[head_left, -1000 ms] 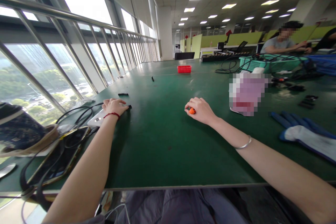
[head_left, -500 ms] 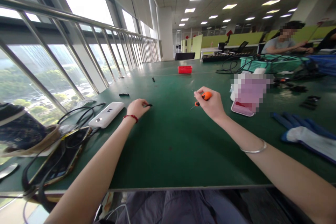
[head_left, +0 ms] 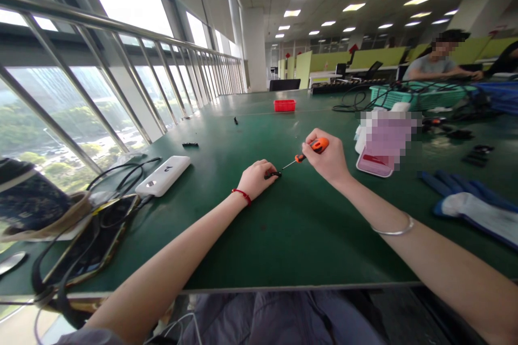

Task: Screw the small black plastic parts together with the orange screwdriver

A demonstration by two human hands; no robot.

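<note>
Near the middle of the green table (head_left: 307, 237), my left hand (head_left: 258, 179) is closed on a small black part (head_left: 274, 174), which sticks out past the fingertips to the right. What kind of part it is, I cannot make out. My right hand (head_left: 327, 157) is wrapped round the orange and black handle of a screwdriver (head_left: 319, 145). Its thin shaft slants down and left, and the tip is close to the black part; whether they touch I cannot tell.
A white power bank (head_left: 164, 176), a phone (head_left: 95, 242) and cables lie left. Small black pieces (head_left: 190, 145) and a red bin (head_left: 285, 105) are farther back. Right are a pink case (head_left: 378, 164), a blue-white glove (head_left: 473, 207) and a green basket (head_left: 421, 98). A person sits beyond.
My left hand has moved right with the black part, up to the screwdriver. My right hand has shifted only slightly, with the screwdriver still in it.
</note>
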